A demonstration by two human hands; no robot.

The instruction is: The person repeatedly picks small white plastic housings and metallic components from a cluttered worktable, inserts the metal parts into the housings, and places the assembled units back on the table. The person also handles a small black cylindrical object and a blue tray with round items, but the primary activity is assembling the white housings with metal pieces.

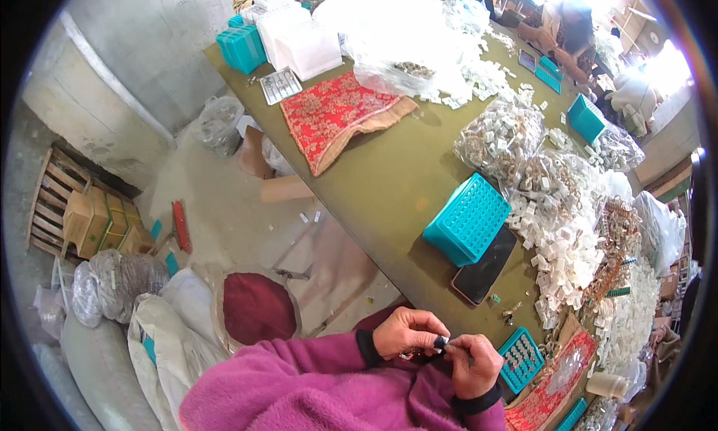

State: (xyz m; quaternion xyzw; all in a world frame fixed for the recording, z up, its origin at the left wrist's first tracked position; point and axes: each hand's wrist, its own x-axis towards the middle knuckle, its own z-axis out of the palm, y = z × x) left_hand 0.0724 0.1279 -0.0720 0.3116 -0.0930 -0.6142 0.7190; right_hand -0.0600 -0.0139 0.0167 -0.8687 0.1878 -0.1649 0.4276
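Note:
Close to my body, at the table's near edge, my left hand (404,332) and my right hand (476,364) meet. Both are closed, thumbs and fingers pinched around a tiny dark and pale piece (441,343) whose kind is too small to make out. Something small and shiny (407,354) shows under my left hand. Just right of my right hand lies a teal tray (521,358) with rows of small pale pieces in it. Beyond my hands, a black phone (485,270) lies partly under a teal perforated rack (471,218).
Heaped white plastic pieces (565,259) and filled clear bags (502,135) cover the table's right side. A red patterned cloth (336,113) lies farther off, near white boxes (303,38). Another person's hands (542,38) work across the table. A maroon-topped stool (258,307) stands left.

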